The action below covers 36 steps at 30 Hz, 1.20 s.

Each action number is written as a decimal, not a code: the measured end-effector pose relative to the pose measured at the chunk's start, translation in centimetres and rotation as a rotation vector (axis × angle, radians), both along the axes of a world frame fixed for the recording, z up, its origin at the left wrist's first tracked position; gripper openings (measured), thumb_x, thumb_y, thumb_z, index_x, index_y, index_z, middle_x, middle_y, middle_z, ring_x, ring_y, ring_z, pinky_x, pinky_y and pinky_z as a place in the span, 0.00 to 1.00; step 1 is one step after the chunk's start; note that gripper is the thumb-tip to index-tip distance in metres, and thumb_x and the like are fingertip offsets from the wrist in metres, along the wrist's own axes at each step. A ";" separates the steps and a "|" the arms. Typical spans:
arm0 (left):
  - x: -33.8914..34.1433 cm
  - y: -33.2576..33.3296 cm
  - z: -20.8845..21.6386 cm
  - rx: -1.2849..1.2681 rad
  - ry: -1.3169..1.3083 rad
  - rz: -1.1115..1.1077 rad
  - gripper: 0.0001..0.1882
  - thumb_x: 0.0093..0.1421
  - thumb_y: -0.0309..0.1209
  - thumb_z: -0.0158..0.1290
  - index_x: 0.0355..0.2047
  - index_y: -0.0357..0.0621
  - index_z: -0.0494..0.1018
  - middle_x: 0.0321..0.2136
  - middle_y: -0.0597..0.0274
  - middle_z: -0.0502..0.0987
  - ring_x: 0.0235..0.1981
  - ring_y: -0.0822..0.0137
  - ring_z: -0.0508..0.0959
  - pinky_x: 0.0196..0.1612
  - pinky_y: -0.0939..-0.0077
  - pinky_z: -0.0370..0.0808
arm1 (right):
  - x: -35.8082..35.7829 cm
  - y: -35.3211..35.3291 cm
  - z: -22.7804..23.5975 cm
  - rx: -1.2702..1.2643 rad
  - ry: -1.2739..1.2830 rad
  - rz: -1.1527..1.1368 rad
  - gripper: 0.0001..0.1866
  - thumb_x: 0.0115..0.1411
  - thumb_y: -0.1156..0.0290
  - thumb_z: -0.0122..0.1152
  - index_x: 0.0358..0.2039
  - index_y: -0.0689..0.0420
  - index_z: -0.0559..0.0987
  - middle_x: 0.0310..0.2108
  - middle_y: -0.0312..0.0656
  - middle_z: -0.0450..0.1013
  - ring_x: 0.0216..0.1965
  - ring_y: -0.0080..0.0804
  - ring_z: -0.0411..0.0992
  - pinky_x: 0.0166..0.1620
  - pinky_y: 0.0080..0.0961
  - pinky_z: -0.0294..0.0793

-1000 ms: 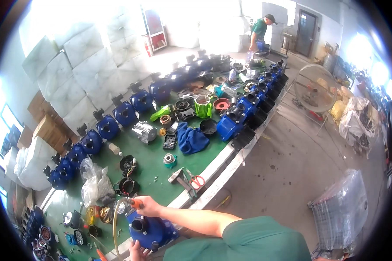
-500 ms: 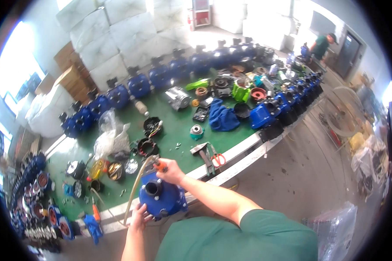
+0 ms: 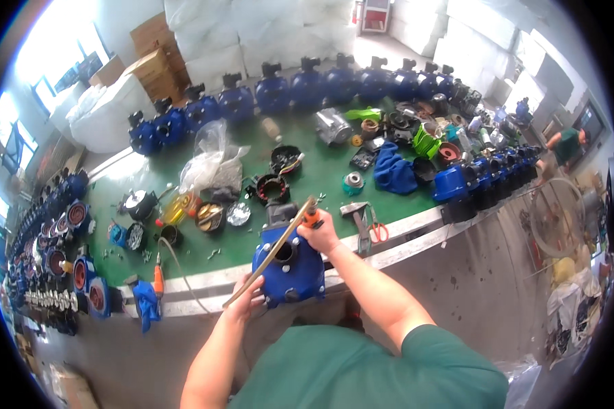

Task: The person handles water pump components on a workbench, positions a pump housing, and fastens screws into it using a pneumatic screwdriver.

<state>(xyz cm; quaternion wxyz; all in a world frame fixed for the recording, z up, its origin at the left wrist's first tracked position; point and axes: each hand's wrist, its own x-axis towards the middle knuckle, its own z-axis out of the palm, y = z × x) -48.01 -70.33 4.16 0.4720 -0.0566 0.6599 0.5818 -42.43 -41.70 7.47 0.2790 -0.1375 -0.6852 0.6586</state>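
The pump (image 3: pixel 300 276), a blue housing with a dark round opening facing up, is at the tabletop (image 3: pixel 409 204)'s near edge, its lower end overlapping the pale rim from this view. Of the two hands, the right hand (image 3: pixel 320 234) is closed around an orange tool (image 3: pixel 312 217) above the pump's right side; the left hand (image 3: pixel 247 298) is partly open, fingers against the pump's lower left side, and whether it grips firmly cannot be told. A tan hose (image 3: pixel 269 258) slants from the tool end across the pump to the left hand; whether the fingers pinch it is unclear. Right of the pump, near the same edge, lie a hammer (image 3: pixel 355 213) and red-handled scissors (image 3: pixel 378 232). To the left, a second orange tool (image 3: pixel 159 278) is by the near edge, beside a blue cloth (image 3: pixel 146 304) that hangs over it. Farther in on that side are an amber bottle (image 3: pixel 177 208), a black cup (image 3: pixel 171 236) and a clear bag (image 3: pixel 213 167). Beyond the pump are two dark rings of parts, a teal part (image 3: pixel 353 182), a blue towel (image 3: pixel 393 169) and a silver motor (image 3: pixel 333 127). More blue pumps (image 3: pixel 273 91) line the far edge, and another row runs along the near edge toward the right end, where a person in green (image 3: pixel 566 144) is partly visible.
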 end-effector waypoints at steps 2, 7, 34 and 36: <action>-0.5 -0.1 -1.3 0.022 -0.004 -0.009 0.40 0.60 0.45 0.63 0.66 0.46 0.58 0.56 0.55 0.71 0.53 0.57 0.73 0.44 0.63 0.76 | -0.5 0.1 -1.2 -0.033 0.030 -0.019 0.11 0.49 0.80 0.64 0.35 0.60 0.78 0.28 0.33 0.76 0.31 0.19 0.73 0.38 0.22 0.76; -0.5 0.5 -1.0 0.055 -0.008 -0.018 0.39 0.58 0.44 0.66 0.65 0.47 0.61 0.52 0.56 0.75 0.47 0.62 0.77 0.44 0.64 0.76 | -0.9 0.5 -2.4 -0.178 0.111 -0.048 0.09 0.48 0.82 0.64 0.32 0.60 0.77 0.28 0.33 0.75 0.32 0.20 0.73 0.38 0.21 0.75; 2.3 -0.8 3.1 0.279 0.180 0.004 0.33 0.66 0.43 0.57 0.63 0.34 0.60 0.52 0.49 0.74 0.47 0.66 0.78 0.48 0.72 0.76 | 2.9 -15.0 6.4 -0.303 -0.210 0.333 0.16 0.53 0.83 0.65 0.42 0.61 0.76 0.33 0.34 0.76 0.37 0.23 0.76 0.43 0.22 0.76; 3.5 -2.6 0.5 0.218 0.340 -0.111 0.29 0.66 0.27 0.50 0.68 0.46 0.61 0.52 0.57 0.75 0.52 0.67 0.75 0.51 0.77 0.72 | 3.0 -15.8 4.7 -0.322 -0.232 0.365 0.17 0.53 0.82 0.66 0.44 0.61 0.75 0.34 0.35 0.77 0.38 0.22 0.75 0.44 0.23 0.77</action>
